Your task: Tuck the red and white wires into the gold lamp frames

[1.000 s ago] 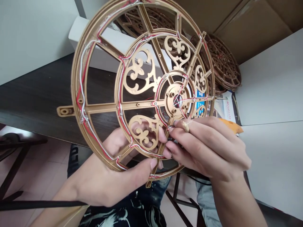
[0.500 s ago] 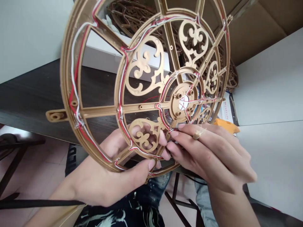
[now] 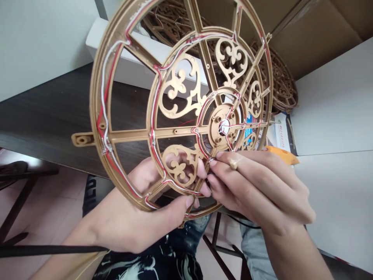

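Note:
A large round gold-coloured frame (image 3: pixel 125 135) with spokes, rings and scroll ornaments is held up at a tilt before me. Red and white wires (image 3: pixel 152 116) run along its rings and meet near the hub (image 3: pixel 214 130). My left hand (image 3: pixel 131 217) is closed round the lower rim, thumb in front, with some fingertips showing through the openings. At the inner ring, below the hub, my right hand (image 3: pixel 256 186) pinches the wires by a spoke. A small yellowish lump (image 3: pixel 233 164) sits on one right finger. What lies under those fingertips is mostly hidden.
Behind the frame a dark table (image 3: pixel 58 105) bears a long white box (image 3: pixel 128 62). More wired round frames (image 3: pixel 284 77) lean at the back near a cardboard box (image 3: pixel 317 35). An orange packet (image 3: pixel 282 154) and printed packaging (image 3: pixel 281 130) lie at the right.
The frame's left side has shifted right and its top slightly left, so it is turned a little. Both hands keep their hold; the right fingertips remain at the inner ring.

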Motion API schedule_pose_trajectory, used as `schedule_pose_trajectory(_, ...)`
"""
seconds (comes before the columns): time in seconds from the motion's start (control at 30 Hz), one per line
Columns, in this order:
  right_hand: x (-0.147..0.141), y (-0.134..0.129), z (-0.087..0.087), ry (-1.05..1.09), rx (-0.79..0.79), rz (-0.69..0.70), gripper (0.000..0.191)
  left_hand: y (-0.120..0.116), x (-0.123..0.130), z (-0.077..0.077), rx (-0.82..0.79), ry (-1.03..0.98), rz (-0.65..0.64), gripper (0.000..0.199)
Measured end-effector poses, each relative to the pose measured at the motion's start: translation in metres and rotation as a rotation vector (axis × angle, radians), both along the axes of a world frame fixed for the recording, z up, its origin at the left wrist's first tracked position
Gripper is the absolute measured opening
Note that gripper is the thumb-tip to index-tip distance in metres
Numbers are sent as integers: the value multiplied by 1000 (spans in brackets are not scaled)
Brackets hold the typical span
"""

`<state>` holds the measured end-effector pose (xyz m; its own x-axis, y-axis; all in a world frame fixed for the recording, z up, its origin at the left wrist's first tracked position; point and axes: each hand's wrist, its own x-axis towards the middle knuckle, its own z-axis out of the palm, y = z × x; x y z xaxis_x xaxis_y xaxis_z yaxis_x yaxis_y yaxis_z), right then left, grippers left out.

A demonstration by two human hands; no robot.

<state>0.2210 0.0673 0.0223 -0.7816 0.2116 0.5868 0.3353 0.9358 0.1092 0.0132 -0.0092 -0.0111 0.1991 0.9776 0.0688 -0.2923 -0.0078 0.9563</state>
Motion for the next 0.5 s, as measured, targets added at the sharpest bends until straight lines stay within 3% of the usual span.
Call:
schedule_pose_trajectory(0.1,-2,0,1,-3,-17,-3,13,1,0,-1,6,39,6,47)
schedule_pose_trajectory(0.27,-1,8,3,-57,96,94,16,0,-3,-1,11,21,-6,46)
schedule_pose_trajectory(0.5,10,-5,1,34,28,-30,25,-4,-10,-3,-194,-91,-76,30)
